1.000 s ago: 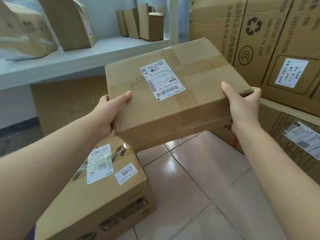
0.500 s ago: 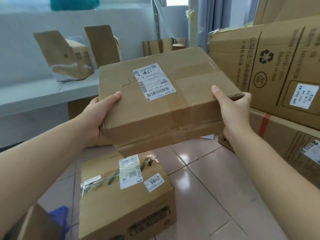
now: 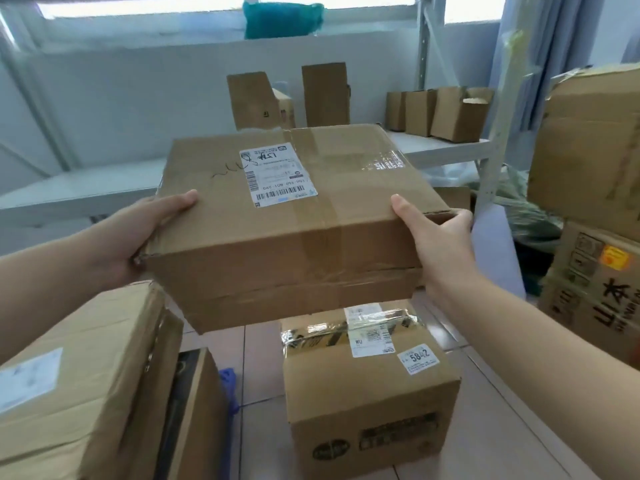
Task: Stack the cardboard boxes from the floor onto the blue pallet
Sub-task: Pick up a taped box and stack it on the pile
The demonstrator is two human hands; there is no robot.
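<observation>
I hold a flat taped cardboard box [image 3: 298, 223] with a white shipping label in mid-air in front of me. My left hand [image 3: 138, 237] grips its left edge, thumb on top. My right hand [image 3: 436, 240] grips its right edge, thumb on top. Below it on the tiled floor stands a smaller box [image 3: 370, 386] with a "5842" sticker. At the lower left are stacked boxes [image 3: 79, 386], and a sliver of the blue pallet [image 3: 230, 386] shows beside them.
A white shelf [image 3: 86, 192] behind carries several small open boxes [image 3: 457, 112]. Large printed cartons [image 3: 588, 209] are stacked at the right. Light floor tiles [image 3: 259, 410] show between the boxes.
The view has swung left and lifted with the held box. The floor box now sits right of centre, the stacked boxes and blue pallet have come in at the lower left.
</observation>
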